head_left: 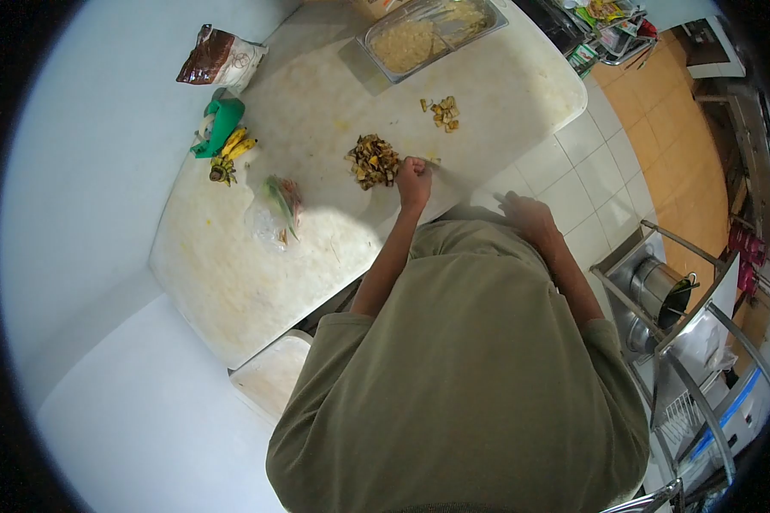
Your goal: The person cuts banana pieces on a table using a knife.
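My left hand (414, 181) is closed at the right edge of a pile of dark and yellowish chopped pieces (374, 162) on the pale table (308, 111); whatever its fingers hold is too small to make out. Beyond the table's near edge, over the floor, my right hand (529, 214) is closed around a thin object, perhaps a knife, that points up and left. A smaller group of yellowish pieces (444, 114) lies farther back on the table, to the right of the pile.
A metal tray (447, 51) of pale food stands at the back. On the left are a brown and white bag (222, 58), a green object (221, 125), bananas (238, 145) and a plastic bag with greens (275, 210). A metal rack with a pot (655, 286) stands at right.
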Demonstrator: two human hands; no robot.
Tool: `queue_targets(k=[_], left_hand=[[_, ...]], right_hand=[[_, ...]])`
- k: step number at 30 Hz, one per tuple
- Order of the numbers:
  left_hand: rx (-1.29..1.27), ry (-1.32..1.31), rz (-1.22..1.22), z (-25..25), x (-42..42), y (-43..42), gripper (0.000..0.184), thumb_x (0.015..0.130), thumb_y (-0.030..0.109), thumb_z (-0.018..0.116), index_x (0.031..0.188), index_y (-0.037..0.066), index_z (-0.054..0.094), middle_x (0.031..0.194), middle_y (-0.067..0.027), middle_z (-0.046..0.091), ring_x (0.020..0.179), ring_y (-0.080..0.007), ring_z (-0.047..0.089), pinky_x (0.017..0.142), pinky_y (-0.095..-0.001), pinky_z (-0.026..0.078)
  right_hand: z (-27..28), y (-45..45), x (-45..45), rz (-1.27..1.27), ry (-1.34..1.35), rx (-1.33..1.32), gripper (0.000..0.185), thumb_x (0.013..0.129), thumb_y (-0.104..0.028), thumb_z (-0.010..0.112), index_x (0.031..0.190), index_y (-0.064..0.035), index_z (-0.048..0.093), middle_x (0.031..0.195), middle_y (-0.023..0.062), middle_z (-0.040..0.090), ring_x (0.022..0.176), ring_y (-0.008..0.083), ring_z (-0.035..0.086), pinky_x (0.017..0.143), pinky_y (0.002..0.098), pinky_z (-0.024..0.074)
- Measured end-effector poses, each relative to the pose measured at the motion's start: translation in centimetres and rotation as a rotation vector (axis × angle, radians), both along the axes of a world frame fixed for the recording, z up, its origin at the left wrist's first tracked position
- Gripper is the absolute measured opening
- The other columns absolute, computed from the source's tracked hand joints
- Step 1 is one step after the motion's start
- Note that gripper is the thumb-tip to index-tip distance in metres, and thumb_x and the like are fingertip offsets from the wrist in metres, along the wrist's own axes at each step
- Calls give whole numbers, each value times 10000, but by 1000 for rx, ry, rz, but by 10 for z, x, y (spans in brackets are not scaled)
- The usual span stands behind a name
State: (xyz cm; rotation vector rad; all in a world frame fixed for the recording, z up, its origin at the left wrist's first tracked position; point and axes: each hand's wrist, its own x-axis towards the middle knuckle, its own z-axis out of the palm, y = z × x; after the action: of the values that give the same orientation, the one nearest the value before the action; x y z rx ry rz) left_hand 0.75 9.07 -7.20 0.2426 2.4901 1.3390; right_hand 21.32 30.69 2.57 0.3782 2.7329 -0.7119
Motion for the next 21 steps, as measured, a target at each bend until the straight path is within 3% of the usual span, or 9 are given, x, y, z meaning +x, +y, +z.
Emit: queue_targets(k=[9, 11, 14, 21], left_hand=[[55, 58, 25, -15, 0, 1, 188, 790, 34, 744, 916, 25, 605, 829, -110, 661, 775, -248, 665, 725, -364, 541], [5, 55, 32, -2, -1, 3, 189, 786, 23, 748, 910, 27, 605, 821, -105, 661, 760, -248, 663, 716, -362, 541], [2, 7, 55, 3, 0, 6, 200, 775, 10, 763, 901, 29, 608, 813, -97, 662, 742, -241, 660, 705, -357, 542], [-19, 7, 71, 16, 0, 6, 238, 755, 23, 805, 900, 16, 616, 823, -93, 664, 748, -229, 661, 719, -345, 551]], right_hand=[[-19, 18, -7, 114, 29, 2, 228, 997, -289, 588, 1064, -77, 536, 775, 165, 691, 703, 375, 698, 602, 494, 548], [-38, 20, -6, 154, 17, 37, 226, 997, -274, 585, 1076, -71, 522, 773, 169, 693, 713, 375, 705, 604, 491, 555], [-23, 10, -22, 102, -148, 34, 225, 996, -252, 578, 1085, -60, 502, 770, 177, 695, 737, 381, 714, 609, 499, 565], [-46, 7, -4, 113, -59, 34, 242, 990, -253, 573, 1073, -43, 485, 767, 193, 696, 747, 408, 716, 606, 507, 581]])
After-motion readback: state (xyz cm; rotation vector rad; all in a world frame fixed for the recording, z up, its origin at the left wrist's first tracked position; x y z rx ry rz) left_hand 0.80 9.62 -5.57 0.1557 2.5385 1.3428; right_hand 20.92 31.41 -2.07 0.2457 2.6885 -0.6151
